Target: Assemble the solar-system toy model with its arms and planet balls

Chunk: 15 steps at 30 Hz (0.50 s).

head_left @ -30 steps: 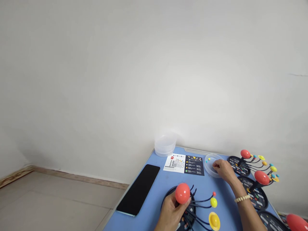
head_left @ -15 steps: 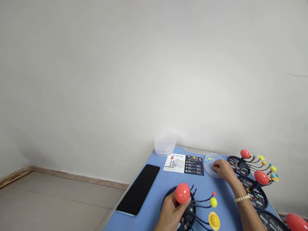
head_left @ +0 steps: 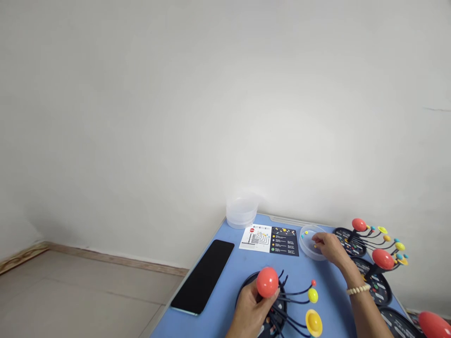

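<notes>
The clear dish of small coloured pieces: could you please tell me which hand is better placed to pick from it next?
Probably the right hand: its fingers are over the clear dish, while the left hand holds a red ball.

No words can be read in this view. The printed card (head_left: 269, 241) lying on the blue tabletop (head_left: 225, 281) carries lines of tiny type on both its white half and its dark half, all too small to make out, along with a small red round mark at the top of the white half. The round black bases (head_left: 376, 289) of the planet models show short white labels, also too small to read
</notes>
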{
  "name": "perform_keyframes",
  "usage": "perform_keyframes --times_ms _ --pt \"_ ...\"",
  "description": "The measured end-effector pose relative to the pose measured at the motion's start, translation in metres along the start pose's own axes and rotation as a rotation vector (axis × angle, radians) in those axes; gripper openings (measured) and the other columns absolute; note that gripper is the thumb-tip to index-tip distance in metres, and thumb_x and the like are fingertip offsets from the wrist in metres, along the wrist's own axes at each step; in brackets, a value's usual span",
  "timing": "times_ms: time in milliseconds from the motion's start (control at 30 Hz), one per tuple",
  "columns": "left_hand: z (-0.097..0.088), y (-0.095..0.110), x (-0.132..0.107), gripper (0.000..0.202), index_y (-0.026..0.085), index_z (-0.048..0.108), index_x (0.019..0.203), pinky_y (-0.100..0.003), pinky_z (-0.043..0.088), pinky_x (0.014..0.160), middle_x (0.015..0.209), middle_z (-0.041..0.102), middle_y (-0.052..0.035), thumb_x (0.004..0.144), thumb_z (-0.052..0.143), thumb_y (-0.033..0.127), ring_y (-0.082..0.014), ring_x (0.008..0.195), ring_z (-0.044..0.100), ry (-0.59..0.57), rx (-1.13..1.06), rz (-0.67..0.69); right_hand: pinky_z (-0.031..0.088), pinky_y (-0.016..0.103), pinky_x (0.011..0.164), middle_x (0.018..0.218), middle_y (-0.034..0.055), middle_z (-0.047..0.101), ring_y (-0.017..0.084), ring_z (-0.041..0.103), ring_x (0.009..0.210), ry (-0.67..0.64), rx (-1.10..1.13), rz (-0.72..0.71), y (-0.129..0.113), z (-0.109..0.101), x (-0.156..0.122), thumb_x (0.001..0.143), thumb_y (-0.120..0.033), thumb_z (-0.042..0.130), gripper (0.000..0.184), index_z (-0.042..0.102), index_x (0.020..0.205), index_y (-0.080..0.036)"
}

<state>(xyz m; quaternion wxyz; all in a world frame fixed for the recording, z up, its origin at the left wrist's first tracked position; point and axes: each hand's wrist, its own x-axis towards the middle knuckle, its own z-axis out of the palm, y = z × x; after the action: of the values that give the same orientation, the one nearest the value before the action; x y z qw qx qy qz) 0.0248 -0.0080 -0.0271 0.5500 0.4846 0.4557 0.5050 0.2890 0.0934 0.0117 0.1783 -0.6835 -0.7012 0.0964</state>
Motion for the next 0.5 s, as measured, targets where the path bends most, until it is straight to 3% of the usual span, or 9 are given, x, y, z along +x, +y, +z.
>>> perform_keyframes --times_ms 100,167,300,500 --pt "0.000 0.001 0.000 0.045 0.019 0.054 0.058 -0.025 0.035 0.051 0.053 0.044 0.0040 0.060 0.072 0.060 -0.0132 0.052 0.040 0.011 0.003 0.018 0.041 0.028 0.079 0.094 0.0079 0.074 0.023 0.065 0.092 0.036 0.026 0.017 -0.001 -0.010 -0.002 0.082 -0.018 0.043 0.033 0.074 0.096 -0.016" --pt "0.000 0.002 -0.001 0.044 0.018 0.055 0.059 -0.024 0.036 0.051 0.053 0.045 0.0040 0.060 0.073 0.058 -0.0132 0.052 0.042 0.018 0.003 0.014 0.043 0.028 0.075 0.088 0.0089 0.074 0.023 0.065 0.086 0.023 0.056 0.022 -0.002 -0.015 -0.003 0.087 -0.030 0.042 0.035 0.074 0.088 -0.015" --pt "0.000 0.003 -0.002 0.041 0.018 0.054 0.061 -0.023 0.035 0.046 0.050 0.045 0.0050 0.063 0.073 0.055 -0.0118 0.048 0.041 -0.005 -0.021 -0.027 0.044 0.025 0.061 0.068 0.0069 0.070 0.018 0.062 0.063 -0.114 0.153 -0.006 -0.010 -0.014 -0.006 0.092 -0.054 0.029 0.062 0.072 0.070 -0.015" --pt "0.000 0.001 -0.002 0.042 0.017 0.055 0.061 -0.024 0.037 0.051 0.054 0.047 0.0043 0.061 0.074 0.054 -0.0125 0.052 0.043 0.009 -0.021 -0.021 0.043 0.026 0.063 0.063 0.0023 0.064 0.015 0.054 0.061 -0.239 0.222 -0.100 -0.020 -0.006 -0.006 0.095 -0.056 0.018 0.070 0.068 0.066 -0.017"
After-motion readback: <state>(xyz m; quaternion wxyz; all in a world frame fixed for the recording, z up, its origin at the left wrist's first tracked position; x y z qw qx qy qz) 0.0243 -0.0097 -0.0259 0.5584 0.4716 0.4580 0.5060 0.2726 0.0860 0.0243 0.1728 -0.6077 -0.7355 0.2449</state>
